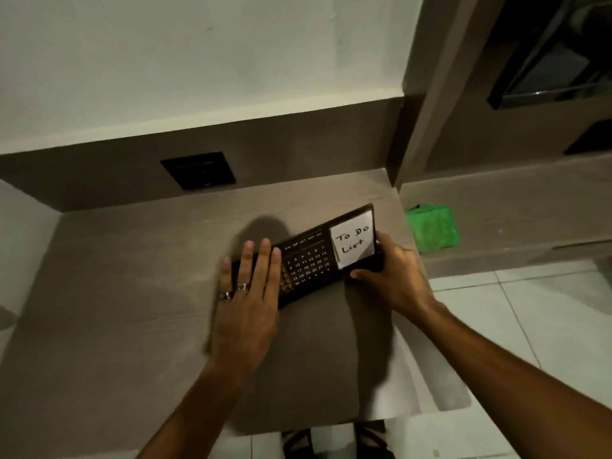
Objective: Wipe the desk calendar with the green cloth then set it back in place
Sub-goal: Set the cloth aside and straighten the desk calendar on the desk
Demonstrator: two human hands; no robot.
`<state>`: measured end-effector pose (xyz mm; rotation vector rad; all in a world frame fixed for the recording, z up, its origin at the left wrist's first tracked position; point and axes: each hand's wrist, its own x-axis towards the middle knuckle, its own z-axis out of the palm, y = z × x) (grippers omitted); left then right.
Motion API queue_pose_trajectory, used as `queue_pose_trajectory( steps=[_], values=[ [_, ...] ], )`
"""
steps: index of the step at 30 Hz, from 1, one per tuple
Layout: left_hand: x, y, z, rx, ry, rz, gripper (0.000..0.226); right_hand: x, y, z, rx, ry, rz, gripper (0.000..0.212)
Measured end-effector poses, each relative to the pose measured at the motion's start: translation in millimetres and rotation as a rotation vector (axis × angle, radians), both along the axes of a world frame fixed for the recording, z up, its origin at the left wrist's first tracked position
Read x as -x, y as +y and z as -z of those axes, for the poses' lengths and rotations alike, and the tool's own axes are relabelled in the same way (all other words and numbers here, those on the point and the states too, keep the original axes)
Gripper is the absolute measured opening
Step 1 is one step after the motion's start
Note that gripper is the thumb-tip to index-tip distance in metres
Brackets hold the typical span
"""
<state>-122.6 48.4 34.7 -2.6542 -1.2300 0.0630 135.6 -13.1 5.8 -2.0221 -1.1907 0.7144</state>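
The desk calendar [306, 260] is a long dark board with white dates and a white "To Do List" note pad at its right end. It sits on the grey-brown desk [132, 276], tilted with the right end further back. My left hand [246, 293], wearing two rings, lies flat with fingers spread over the calendar's left end. My right hand [392, 276] grips the right end, thumb under the front edge and fingers behind the note pad. The green cloth [432, 228] lies folded on a lower ledge to the right of the desk, away from both hands.
A black wall socket plate [198, 170] sits on the dark panel behind the desk. A vertical panel [420, 127] bounds the desk's right rear corner. White floor tiles [513, 309] lie right of the desk. Feet in sandals [334, 442] show below the front edge.
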Motion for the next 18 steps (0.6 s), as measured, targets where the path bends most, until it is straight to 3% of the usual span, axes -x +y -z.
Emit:
queue_pose_trajectory(
  steps=[3,11,18],
  values=[
    [16.5,29.3,0.3,-0.06,0.033,0.002,0.125,28.5,9.1,0.4,0.055,0.042,0.069,0.068],
    [27.1,86.8,-1.5,-0.124,0.118,-0.002,0.123,64.2,48.4,-1.7,0.099,-0.077,0.158,0.06],
    [29.9,78.5,-1.7,-0.064,0.03,-0.009,0.12,56.5,40.0,-7.9,0.076,0.073,0.093,0.052]
  ],
)
